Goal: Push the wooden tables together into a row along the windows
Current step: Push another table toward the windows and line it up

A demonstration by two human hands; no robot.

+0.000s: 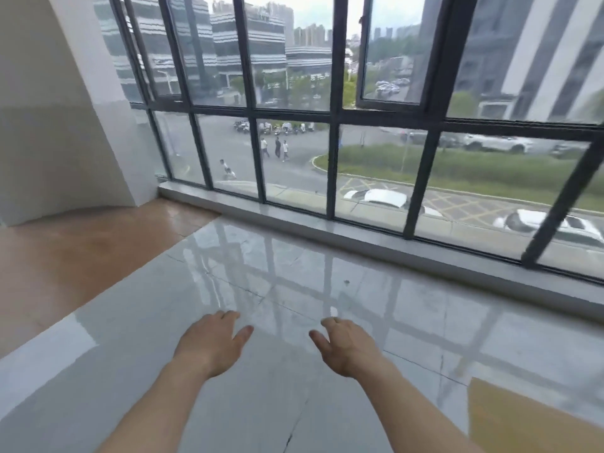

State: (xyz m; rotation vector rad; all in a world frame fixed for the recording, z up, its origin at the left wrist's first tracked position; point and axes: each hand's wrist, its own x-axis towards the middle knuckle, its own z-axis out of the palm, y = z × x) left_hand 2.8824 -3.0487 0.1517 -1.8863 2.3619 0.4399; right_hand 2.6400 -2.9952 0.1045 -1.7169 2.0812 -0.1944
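Head camera looks forward and down, facing the nearby windows.

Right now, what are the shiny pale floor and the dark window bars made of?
The glossy pale grey floor looks like polished stone or ceramic tile: it mirrors the window and shows thin joint lines. The dark grey window frame bars look like painted metal, probably aluminium: slim, straight, matte.

A glossy pale tiled floor filled the middle, mirroring the window bars. At nine o'clock it met a reddish-brown strip of flooring. At five o'clock, a light wooden tabletop corner stood over it.
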